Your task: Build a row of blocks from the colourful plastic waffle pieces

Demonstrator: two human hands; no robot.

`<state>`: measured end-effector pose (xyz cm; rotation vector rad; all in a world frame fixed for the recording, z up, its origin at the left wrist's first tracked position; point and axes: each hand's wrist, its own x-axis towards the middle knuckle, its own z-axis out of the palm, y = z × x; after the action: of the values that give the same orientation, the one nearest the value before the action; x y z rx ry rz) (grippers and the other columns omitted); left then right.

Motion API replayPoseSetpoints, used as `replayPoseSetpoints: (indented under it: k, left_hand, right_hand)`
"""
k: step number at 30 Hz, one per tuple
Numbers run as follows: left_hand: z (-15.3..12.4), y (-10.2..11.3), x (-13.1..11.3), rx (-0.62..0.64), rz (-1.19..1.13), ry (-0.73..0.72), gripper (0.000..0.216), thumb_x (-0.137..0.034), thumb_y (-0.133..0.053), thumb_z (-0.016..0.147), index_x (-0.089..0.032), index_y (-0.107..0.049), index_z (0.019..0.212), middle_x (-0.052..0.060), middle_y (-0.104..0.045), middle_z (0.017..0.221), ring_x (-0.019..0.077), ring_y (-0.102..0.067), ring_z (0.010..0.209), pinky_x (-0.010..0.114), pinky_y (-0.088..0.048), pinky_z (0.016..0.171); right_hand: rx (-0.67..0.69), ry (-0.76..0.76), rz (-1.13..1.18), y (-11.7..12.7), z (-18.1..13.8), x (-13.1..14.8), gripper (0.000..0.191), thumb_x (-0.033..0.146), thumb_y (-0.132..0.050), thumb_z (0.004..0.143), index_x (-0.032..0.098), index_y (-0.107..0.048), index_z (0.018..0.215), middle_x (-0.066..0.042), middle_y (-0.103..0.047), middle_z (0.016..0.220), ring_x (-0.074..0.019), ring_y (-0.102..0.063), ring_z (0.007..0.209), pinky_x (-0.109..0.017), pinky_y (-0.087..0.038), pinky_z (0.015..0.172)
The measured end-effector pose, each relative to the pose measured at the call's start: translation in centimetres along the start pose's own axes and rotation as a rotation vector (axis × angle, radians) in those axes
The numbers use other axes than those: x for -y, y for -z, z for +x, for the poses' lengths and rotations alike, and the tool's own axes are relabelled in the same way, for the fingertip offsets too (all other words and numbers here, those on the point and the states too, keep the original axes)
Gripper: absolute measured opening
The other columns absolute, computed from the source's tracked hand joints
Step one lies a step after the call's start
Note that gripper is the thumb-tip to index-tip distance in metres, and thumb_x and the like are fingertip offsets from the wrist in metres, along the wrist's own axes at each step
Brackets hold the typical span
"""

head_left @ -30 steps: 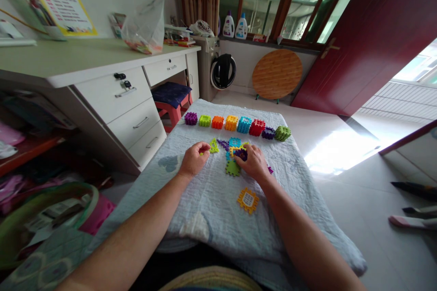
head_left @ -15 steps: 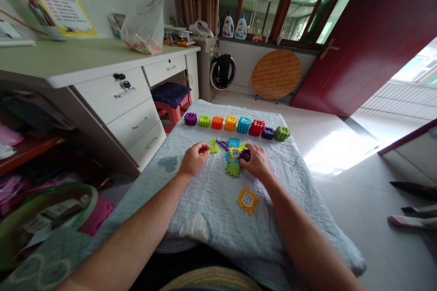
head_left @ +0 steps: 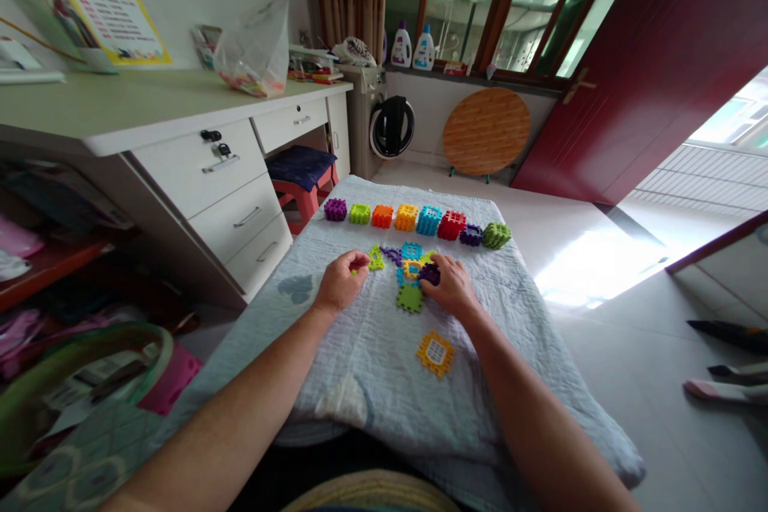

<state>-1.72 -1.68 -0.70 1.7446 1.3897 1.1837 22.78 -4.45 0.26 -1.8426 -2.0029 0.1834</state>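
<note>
My left hand (head_left: 339, 283) is curled on the pale quilted cloth (head_left: 360, 360), fingertips pinched on a small lime green piece next to a lime triangular piece (head_left: 375, 258). My right hand (head_left: 451, 286) grips a dark purple toothed tile (head_left: 430, 273) at the edge of a heap of loose flat tiles (head_left: 411, 260). A green tile (head_left: 410, 298) lies between my hands. An orange square tile (head_left: 435, 351) lies nearer to me. At the far edge stands a row of several assembled coloured cubes (head_left: 418, 220).
A white desk with drawers (head_left: 222, 176) stands to the left, a red stool (head_left: 303, 176) beyond it. On the right is bare tiled floor (head_left: 600, 272) with sunlight, a dark red door (head_left: 648, 64) and a round wooden board (head_left: 486, 130). Clutter fills the lower left.
My right hand has shifted slightly right and back with the purple tile. My left hand has stayed put.
</note>
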Motion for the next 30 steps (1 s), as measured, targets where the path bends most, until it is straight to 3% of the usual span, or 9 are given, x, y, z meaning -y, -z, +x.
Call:
replayPoseSetpoints:
  k: [11, 18, 22, 30]
  left_hand:
    - [0.1, 0.0, 0.1, 0.012, -0.007, -0.004, 0.017, -0.024, -0.055, 0.072, -0.016, -0.065, 0.085, 0.004, -0.069, 0.083, 0.0185, -0.066, 0.079, 0.031, -0.052, 0.079]
    - [0.1, -0.1, 0.2, 0.011, -0.004, -0.004, 0.017, -0.024, -0.055, 0.072, -0.016, -0.065, 0.084, 0.004, -0.069, 0.084, 0.0182, -0.065, 0.079, 0.031, -0.052, 0.079]
    - [0.1, 0.0, 0.0, 0.012, -0.001, -0.005, 0.017, -0.025, -0.056, 0.072, -0.017, -0.064, 0.083, 0.004, -0.069, 0.083, 0.0182, -0.065, 0.078, 0.031, -0.052, 0.079]
    - [0.0, 0.1, -0.2, 0.015, -0.021, -0.005, 0.017, -0.025, -0.056, 0.072, -0.016, -0.064, 0.084, 0.004, -0.069, 0.083, 0.0181, -0.065, 0.078, 0.031, -0.052, 0.079]
  right_hand:
    - [-0.015, 0.011, 0.021, -0.4, 0.1, -0.1, 0.048, 0.035, -0.062, 0.073, 0.016, -0.059, 0.117, -0.011, -0.064, 0.109, -0.0267, -0.055, 0.096, -0.039, -0.040, 0.090]
    - [-0.146, 0.080, 0.105, 0.1, 0.1, 0.3, 0.051, 0.028, -0.061, 0.070, 0.018, -0.058, 0.119, -0.010, -0.065, 0.110, -0.0268, -0.054, 0.099, -0.041, -0.041, 0.091]
    - [-0.153, 0.107, 0.097, 0.0, -0.1, 0.7, 0.054, 0.027, -0.061, 0.070, 0.018, -0.056, 0.122, -0.011, -0.064, 0.110, -0.0269, -0.053, 0.101, -0.041, -0.040, 0.092]
    - [-0.183, -0.070, -0.061, 0.5, 0.3, -1.0, 0.050, 0.035, -0.059, 0.073, 0.016, -0.058, 0.119, -0.012, -0.065, 0.110, -0.0273, -0.054, 0.100, -0.038, -0.038, 0.091]
